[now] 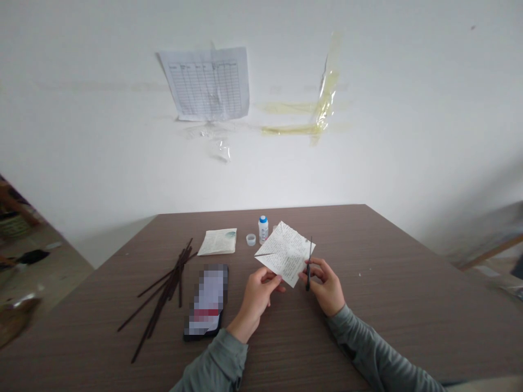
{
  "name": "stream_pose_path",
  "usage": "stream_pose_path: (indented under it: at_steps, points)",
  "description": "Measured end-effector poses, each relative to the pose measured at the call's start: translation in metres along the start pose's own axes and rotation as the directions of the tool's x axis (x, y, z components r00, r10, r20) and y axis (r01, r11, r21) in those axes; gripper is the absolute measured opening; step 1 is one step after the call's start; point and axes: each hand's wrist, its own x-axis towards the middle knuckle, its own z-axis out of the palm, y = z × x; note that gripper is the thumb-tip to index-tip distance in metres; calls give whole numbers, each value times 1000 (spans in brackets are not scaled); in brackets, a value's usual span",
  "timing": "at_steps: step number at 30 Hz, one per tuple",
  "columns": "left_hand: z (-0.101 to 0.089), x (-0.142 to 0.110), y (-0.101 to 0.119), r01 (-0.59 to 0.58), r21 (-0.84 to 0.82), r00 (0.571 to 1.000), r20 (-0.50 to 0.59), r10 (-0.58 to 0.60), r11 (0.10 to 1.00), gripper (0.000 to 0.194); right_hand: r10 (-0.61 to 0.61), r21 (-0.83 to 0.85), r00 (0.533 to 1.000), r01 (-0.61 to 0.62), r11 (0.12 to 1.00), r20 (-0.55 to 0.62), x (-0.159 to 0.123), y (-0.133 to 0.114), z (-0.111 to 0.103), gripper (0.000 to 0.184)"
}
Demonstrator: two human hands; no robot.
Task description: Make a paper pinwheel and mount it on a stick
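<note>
A square sheet of printed paper (286,250), turned like a diamond, is held above the table between my hands. It has creases and a slit running in from its left corner. My left hand (259,294) pinches its lower left edge between thumb and fingers. In my right hand (327,286) is a pair of dark scissors (309,269), blades pointing up beside the sheet's right corner. Whether the blades touch the paper I cannot tell. Behind the sheet stands a small white bottle (263,231) with a blue cap, partly covered by the paper.
Left of the bottle are a small clear cup (250,239) and a stack of printed paper (217,243). A phone (207,299) lies left of my left hand, with several dark thin sticks (165,294) beyond it. The brown table (392,305) meets a white wall holding a taped sheet (208,81).
</note>
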Motion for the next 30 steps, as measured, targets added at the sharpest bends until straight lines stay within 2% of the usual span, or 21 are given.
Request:
stream_pose_path:
  at_steps: [10, 22, 30]
  points:
    - [-2, -2, 4, -14, 15, 1000, 13, 14, 1000, 36, 25, 21, 999, -25, 999, -35, 3, -2, -3, 66]
    - [0, -2, 1, -9, -48, 1000, 18, 10, 999, 26, -7, -12, 1000, 7, 1000, -3, 3, -3, -4, 65]
    - [0, -1, 0, -10, -73, 1000, 0, 10, 997, 28, -8, -6, 1000, 8, 1000, 3, 2, 0, -3, 61]
